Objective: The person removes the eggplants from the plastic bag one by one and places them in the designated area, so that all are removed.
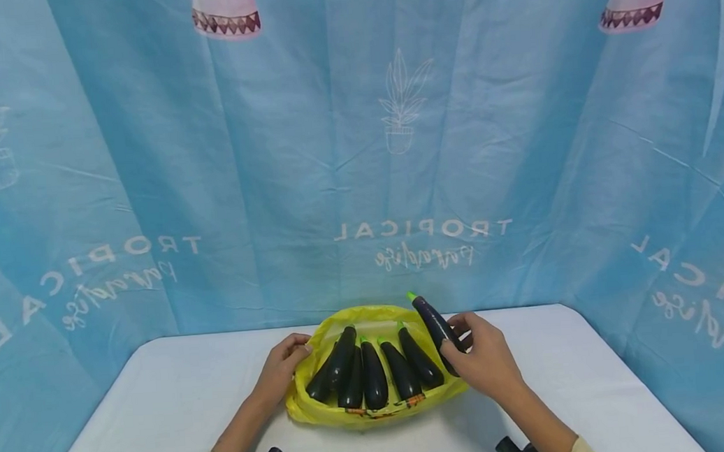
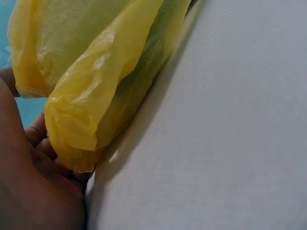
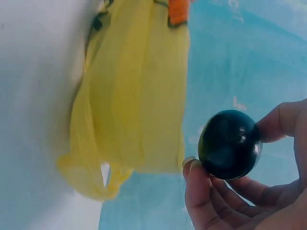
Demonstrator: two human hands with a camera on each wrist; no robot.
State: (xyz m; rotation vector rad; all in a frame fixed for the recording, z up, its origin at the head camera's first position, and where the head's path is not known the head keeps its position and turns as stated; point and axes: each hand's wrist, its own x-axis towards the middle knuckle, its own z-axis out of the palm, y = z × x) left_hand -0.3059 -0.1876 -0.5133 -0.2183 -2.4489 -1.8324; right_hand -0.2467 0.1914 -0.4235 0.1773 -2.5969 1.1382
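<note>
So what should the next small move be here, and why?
Probably ease the right grip left and down, lowering its eggplant into the bag: the eggplant is at the bag's right side, the bag is open, the left grip holds its left edge, and the other eggplants lie inside.

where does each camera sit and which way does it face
Head: on the head, facing forward and down at the yellow bag of eggplants; left hand, right hand and forearms show.
Left wrist: on that wrist, facing the bag's side; left hand partly shows.
Right wrist: on that wrist, facing the held eggplant; right hand partly shows.
Both wrist views share the bag and white table.
</note>
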